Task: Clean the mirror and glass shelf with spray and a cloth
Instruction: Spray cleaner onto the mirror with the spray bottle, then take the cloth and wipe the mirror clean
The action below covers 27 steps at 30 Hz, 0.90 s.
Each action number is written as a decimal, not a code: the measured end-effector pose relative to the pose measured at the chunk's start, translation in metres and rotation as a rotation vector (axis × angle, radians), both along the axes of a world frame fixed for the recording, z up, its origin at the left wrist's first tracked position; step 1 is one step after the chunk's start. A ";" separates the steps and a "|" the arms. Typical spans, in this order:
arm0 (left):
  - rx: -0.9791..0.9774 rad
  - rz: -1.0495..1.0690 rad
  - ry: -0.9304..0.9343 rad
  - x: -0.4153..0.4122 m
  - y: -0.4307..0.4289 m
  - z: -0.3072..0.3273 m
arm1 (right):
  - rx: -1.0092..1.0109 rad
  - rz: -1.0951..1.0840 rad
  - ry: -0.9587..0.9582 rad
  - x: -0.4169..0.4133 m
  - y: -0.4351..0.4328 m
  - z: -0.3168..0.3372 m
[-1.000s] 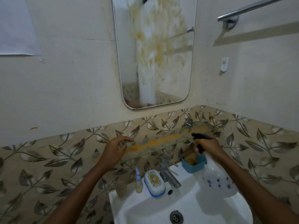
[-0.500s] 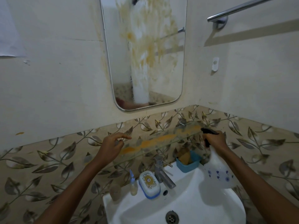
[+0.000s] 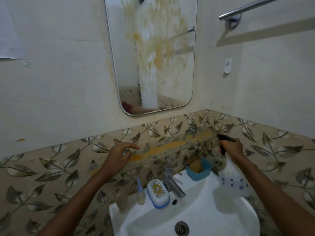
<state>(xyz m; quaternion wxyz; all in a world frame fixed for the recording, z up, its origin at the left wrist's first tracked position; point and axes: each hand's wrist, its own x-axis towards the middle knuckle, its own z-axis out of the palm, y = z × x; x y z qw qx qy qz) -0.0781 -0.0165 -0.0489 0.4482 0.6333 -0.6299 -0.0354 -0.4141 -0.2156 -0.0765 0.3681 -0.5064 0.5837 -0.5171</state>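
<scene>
A wall mirror (image 3: 177, 79) with rounded corners carries orange-brown streaks down its middle. Below it a narrow glass shelf (image 3: 172, 146) has an orange smear along its length. My right hand (image 3: 232, 148) grips a translucent spray bottle (image 3: 232, 181) with a black trigger head, at the shelf's right end, nozzle pointing left along the shelf. My left hand (image 3: 119, 155) hovers at the shelf's left end, empty, fingers loosely spread. No cloth shows in either hand.
A white sink (image 3: 204, 210) with a chrome tap (image 3: 170, 181) sits below the shelf. On its rim stand a soap dish (image 3: 157, 193), a small bottle (image 3: 141, 193) and a blue tub (image 3: 200, 171) holding a brown sponge. A towel bar (image 3: 247, 8) is at the upper right.
The view has shifted slightly. My right hand has lifted the spray bottle a little toward the shelf's right end. My left hand has stayed by the shelf's left end.
</scene>
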 end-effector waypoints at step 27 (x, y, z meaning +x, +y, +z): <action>0.158 -0.479 -1.382 -0.178 -0.146 -0.032 | 0.111 0.476 -0.047 0.027 0.040 -0.108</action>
